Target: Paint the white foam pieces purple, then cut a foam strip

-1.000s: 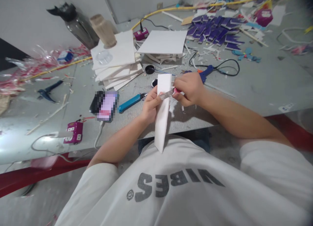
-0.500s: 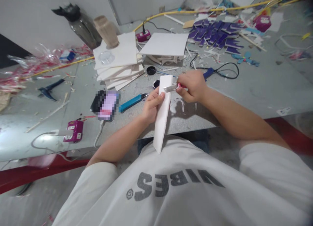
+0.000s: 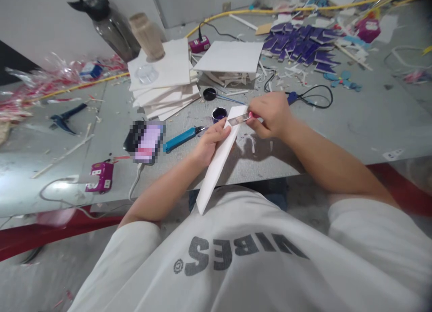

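My left hand [image 3: 213, 143] is closed around a long white board strip [image 3: 216, 168], thumb on its near face. The strip slants from upper right down to my shirt front. In my right hand [image 3: 270, 115] is a knife [image 3: 238, 119] with a flat metal blade and a bit of pink handle showing; most of the handle is hidden in the fist. Its blade lies across the strip near the upper end, just above my left fingers. Behind the strip stands a small round pot of dark paint [image 3: 219, 115]. A blue-handled cutter [image 3: 182, 140] lies left of my left hand.
Stacked white boards [image 3: 162, 78] stand at the back left, with a brown cup [image 3: 147, 36] on top. Purple pieces [image 3: 300, 42] are heaped at the back right. A phone [image 3: 145, 141], a purple power adapter [image 3: 100, 177] and a black cable [image 3: 317, 98] lie about.
The white strip has turned, its lower end swinging left and its upper end shifting right. The blade stays against its upper part. More of the paint pot now shows.
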Action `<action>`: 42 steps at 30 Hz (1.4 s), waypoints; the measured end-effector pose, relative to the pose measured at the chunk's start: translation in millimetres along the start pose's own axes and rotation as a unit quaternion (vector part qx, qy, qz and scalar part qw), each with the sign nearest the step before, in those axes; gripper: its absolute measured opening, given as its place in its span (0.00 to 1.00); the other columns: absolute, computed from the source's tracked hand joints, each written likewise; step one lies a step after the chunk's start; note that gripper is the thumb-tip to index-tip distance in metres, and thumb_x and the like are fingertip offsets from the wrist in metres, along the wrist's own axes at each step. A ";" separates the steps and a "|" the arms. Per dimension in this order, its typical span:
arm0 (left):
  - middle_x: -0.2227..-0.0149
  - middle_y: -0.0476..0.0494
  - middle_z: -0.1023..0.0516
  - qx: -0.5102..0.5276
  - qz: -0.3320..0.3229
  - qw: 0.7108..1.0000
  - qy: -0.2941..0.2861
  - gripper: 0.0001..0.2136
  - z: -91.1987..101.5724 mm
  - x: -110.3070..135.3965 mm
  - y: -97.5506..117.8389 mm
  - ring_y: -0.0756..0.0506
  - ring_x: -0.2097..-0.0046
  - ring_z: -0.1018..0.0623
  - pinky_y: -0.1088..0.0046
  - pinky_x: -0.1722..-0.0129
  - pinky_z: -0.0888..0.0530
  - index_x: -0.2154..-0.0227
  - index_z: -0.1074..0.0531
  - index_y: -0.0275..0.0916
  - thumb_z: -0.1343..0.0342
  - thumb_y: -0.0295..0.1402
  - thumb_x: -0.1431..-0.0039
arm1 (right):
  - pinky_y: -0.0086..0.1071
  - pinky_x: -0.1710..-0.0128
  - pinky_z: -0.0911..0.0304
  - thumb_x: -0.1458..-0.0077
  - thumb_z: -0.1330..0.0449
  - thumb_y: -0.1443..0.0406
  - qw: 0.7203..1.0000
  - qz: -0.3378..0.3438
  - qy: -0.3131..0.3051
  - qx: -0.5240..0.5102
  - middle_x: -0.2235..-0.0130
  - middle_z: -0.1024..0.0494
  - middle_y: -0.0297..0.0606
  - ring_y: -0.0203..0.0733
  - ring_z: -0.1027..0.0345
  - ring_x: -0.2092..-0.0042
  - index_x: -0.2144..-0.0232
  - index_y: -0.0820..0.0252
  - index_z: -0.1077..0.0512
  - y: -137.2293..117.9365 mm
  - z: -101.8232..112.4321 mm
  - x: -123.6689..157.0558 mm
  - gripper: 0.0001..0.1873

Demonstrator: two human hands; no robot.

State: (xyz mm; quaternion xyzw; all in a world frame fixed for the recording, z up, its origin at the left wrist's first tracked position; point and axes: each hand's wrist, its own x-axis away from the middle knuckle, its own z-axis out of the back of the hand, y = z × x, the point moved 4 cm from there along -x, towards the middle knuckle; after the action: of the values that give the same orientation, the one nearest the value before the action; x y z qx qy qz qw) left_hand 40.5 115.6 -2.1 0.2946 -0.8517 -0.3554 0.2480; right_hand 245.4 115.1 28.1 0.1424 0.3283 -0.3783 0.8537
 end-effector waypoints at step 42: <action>0.72 0.51 0.20 -0.003 -0.063 0.998 -0.019 0.16 -0.9 -3.9 5.4 0.48 0.73 0.19 0.75 0.71 0.20 0.60 0.20 0.39 0.21 0.39 0.42 | 0.44 0.65 0.44 0.22 0.68 0.39 0.986 0.077 -0.151 -0.009 0.71 0.27 0.40 0.44 0.40 0.70 0.66 0.54 0.27 -53.8 -13.6 -8.6 0.41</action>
State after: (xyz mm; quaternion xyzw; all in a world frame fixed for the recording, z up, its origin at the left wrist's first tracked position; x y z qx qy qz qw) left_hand 42.0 120.9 1.6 0.3400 -0.8348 -0.3788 0.2097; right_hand 195.1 90.3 24.0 0.1012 0.1873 -0.3254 0.9213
